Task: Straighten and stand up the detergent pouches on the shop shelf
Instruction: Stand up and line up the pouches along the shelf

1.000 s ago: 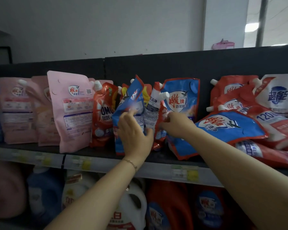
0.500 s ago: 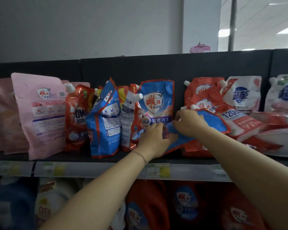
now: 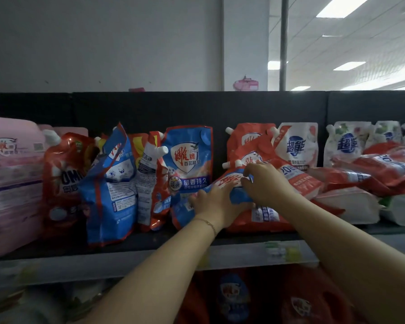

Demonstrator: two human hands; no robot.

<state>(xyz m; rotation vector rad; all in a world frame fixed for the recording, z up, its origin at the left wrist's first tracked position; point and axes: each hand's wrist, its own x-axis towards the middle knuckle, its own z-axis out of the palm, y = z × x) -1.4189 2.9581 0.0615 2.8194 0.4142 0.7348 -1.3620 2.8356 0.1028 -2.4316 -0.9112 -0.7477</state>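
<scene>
**Labels I Could Read on the Shelf**

I read "雕牌" and "留香持久" on the upright blue pouch (image 3: 189, 160); the tilted blue pouch (image 3: 240, 197) showed part of "雕". The white pouch (image 3: 296, 146) and the farther white pouch (image 3: 346, 143) each said "超能". The orange pouch (image 3: 66, 174) showed "OM", a lying red pouch (image 3: 299, 181) "20". Shelf-edge tags (image 3: 281, 251) were too blurred.

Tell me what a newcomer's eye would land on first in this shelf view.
First, the two hands at the middle of the shelf: the left hand and right hand grip a slumped blue pouch that lies on red ones. Next, the heap of red and white pouches lying flat to the right. It contrasts with the upright blue shield-logo pouch just left of the hands.
</scene>
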